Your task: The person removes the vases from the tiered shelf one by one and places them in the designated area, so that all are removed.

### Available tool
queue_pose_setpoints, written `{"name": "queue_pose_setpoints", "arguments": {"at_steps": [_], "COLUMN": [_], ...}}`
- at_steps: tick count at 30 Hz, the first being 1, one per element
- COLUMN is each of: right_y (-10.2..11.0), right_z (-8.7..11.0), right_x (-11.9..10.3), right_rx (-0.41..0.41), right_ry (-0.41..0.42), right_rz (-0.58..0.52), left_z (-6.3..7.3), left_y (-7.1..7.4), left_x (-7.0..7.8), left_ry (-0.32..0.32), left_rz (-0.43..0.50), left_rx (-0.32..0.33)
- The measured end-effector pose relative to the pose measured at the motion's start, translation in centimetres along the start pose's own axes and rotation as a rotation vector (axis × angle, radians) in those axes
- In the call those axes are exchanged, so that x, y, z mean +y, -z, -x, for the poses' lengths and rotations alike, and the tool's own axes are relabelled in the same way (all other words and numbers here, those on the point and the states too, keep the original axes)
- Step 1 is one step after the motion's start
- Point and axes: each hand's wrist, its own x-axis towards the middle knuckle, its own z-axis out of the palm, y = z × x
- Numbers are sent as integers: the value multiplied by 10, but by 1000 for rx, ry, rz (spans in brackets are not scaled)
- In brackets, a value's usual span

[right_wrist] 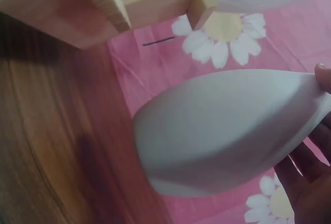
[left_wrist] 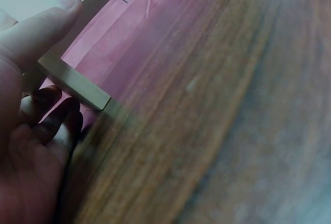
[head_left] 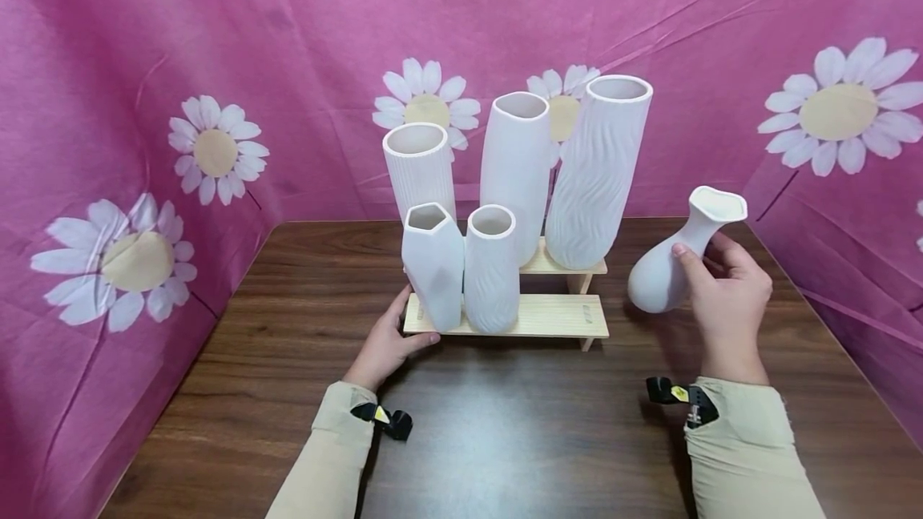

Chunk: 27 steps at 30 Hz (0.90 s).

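My right hand (head_left: 731,307) pinches the slim neck of a white bulb-shaped vase (head_left: 659,275), thumb in front and fingers behind. The vase leans with its mouth to the right; in the right wrist view its pale body (right_wrist: 222,131) appears raised off the table. At the left end of a two-tier wooden stand (head_left: 551,313), my left hand (head_left: 385,347) grips the lower tier, thumb along its front edge. The left wrist view shows curled fingers by the stand's leg (left_wrist: 75,81). A faceted vase (head_left: 436,271) and a small wavy vase (head_left: 493,279) stand on that tier.
On the upper tier stand a ribbed vase (head_left: 421,170), a smooth tall vase (head_left: 515,175) and a tall wavy vase (head_left: 598,175) at right. The stand sits on a dark wood table (head_left: 505,439). A pink flowered cloth (head_left: 317,46) hangs behind and at both sides.
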Motion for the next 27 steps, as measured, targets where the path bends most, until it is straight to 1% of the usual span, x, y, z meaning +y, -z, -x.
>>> {"name": "queue_pose_setpoints", "arguments": {"at_steps": [5,12,21,27], "right_y": [1,0,-2,0], "right_z": [-6,-12,-20,-28], "right_x": [8,13,26,33], "right_rx": [29,36,55,66], "right_ry": [-7,-39,-22,-3], "right_rz": [23,48,70,84], "left_z": [0,0,0,0], "left_y": [0,0,0,0], "left_x": [0,0,-1,-1], "left_ry": [8,4,6,-6], "left_rz": [7,27,31,52], "left_rx": [1,-8,-5,-12]}}
